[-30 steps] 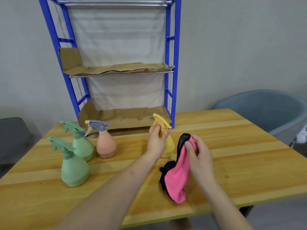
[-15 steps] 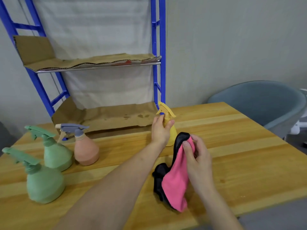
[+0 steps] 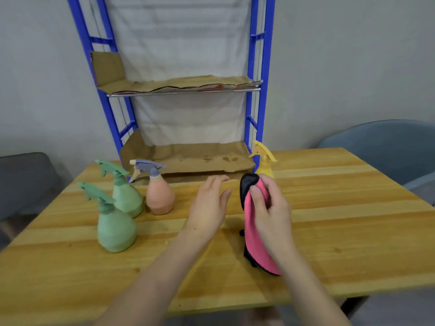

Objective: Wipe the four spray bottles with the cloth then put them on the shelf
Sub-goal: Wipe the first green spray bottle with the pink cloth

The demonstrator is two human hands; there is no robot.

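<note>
Two green spray bottles, one in front [image 3: 115, 225] and one behind [image 3: 126, 196], stand at the table's left beside a peach bottle [image 3: 160, 196] with a grey trigger. A yellow bottle [image 3: 263, 161] stands upright behind my right hand, its lower body hidden. My right hand [image 3: 270, 208] is shut on a pink and black cloth [image 3: 255, 241] that hangs down to the tabletop. My left hand [image 3: 209, 208] hovers open between the peach bottle and the cloth, holding nothing. The blue shelf [image 3: 255, 90] rises at the table's back, its two levels lined with cardboard.
The wooden table [image 3: 341, 220] spreads to the right of my hands. A grey-blue chair [image 3: 388, 149] sits behind the table's right corner. A dark chair [image 3: 26, 182] stands at the left edge.
My left hand has let go of the yellow bottle and drawn back to the left, open. The right hand still holds the cloth. The view has swung left.
</note>
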